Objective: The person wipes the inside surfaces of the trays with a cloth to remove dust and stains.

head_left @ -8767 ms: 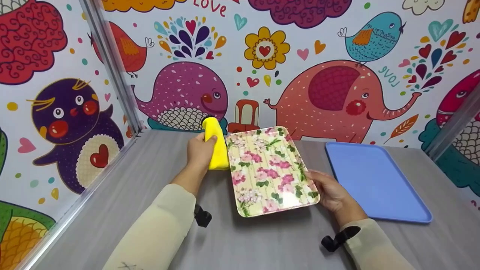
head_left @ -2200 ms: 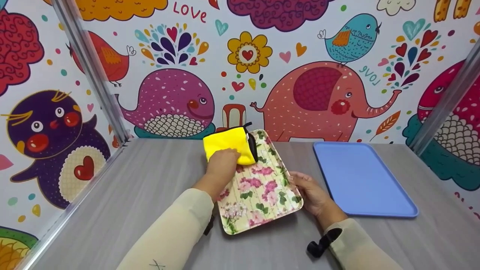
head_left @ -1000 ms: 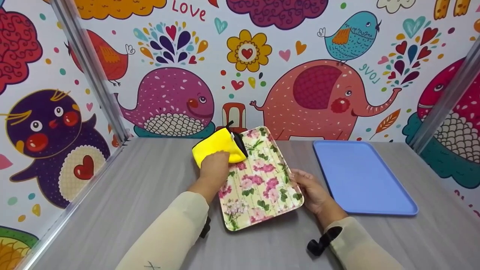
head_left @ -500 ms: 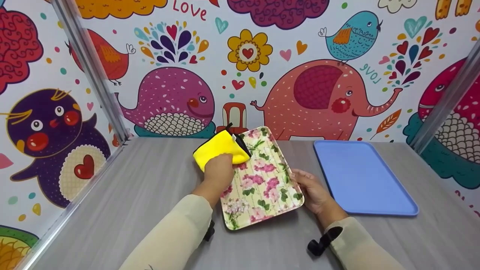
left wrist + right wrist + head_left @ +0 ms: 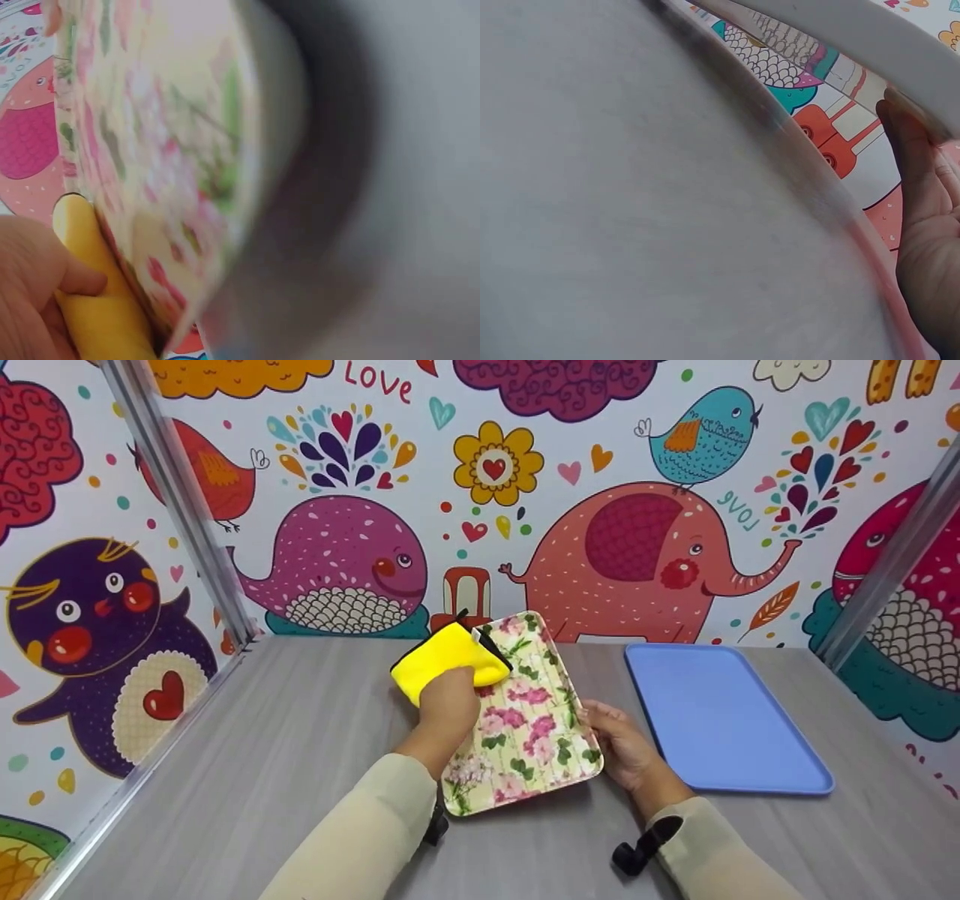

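Note:
A tray with a pink floral pattern (image 5: 517, 727) is held tilted above the grey table. My right hand (image 5: 626, 742) grips its right edge; in the right wrist view the fingers of that hand (image 5: 926, 187) reach under the pale rim. My left hand (image 5: 450, 701) holds a yellow cloth with black edging (image 5: 442, 652) against the tray's upper left part. The cloth hangs partly past the tray's left edge. In the left wrist view the thumb (image 5: 82, 277) presses on the yellow cloth (image 5: 105, 322), which lies along the tray's patterned face (image 5: 150, 150).
A plain blue tray (image 5: 731, 720) lies flat on the grey table (image 5: 247, 750) to the right. Behind the table stands a wall with cartoon animals (image 5: 645, 562), and a metal-framed side panel (image 5: 180, 502) rises on the left.
Since the oldest frame, the cloth has gone from beside the tray onto its face. It shifted left, then over the last second slightly right. The right hand keeps its grip on the tray.

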`<state>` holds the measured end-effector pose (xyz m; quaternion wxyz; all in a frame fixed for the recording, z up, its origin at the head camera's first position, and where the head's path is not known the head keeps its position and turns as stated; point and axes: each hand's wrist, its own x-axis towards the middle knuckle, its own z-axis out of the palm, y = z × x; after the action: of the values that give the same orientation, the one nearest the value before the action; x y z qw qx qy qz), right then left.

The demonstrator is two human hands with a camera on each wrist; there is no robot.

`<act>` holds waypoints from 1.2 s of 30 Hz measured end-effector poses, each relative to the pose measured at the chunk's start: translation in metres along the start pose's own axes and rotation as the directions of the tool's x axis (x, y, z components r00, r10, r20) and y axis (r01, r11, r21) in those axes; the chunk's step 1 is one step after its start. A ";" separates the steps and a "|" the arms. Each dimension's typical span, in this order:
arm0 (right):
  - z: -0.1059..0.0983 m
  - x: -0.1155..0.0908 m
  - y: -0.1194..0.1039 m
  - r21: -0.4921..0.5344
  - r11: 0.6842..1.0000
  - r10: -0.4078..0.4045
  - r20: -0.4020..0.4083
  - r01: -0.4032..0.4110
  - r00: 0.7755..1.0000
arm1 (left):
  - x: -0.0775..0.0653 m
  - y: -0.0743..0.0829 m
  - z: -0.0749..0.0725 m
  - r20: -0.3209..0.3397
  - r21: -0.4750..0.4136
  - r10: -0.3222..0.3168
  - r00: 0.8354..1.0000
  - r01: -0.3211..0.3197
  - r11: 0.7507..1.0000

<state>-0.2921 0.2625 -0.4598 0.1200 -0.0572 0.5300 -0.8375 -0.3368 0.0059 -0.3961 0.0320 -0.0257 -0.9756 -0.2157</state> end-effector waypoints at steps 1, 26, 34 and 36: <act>0.000 0.000 0.000 0.002 1.000 -0.002 -0.001 0.002 1.000 | 0.000 0.001 -0.001 0.000 -0.016 -0.006 1.000 0.006 1.000; 0.000 0.000 -0.001 0.005 1.000 -0.031 -0.008 0.031 0.999 | -0.013 0.040 0.007 -0.051 -0.176 0.016 0.999 -0.025 0.984; 0.000 0.001 0.000 0.012 0.999 -0.039 0.026 0.039 0.999 | -0.019 0.044 0.011 -0.064 -0.161 0.097 0.993 -0.106 0.981; 0.000 0.001 0.001 0.009 0.999 -0.037 0.021 0.036 0.999 | -0.020 0.045 0.013 -0.079 -0.127 0.120 0.990 -0.129 0.983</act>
<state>-0.2926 0.2622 -0.4611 0.1106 -0.0752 0.5239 -0.8412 -0.3150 0.0513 -0.3906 0.0781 -0.0812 -0.9540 -0.2778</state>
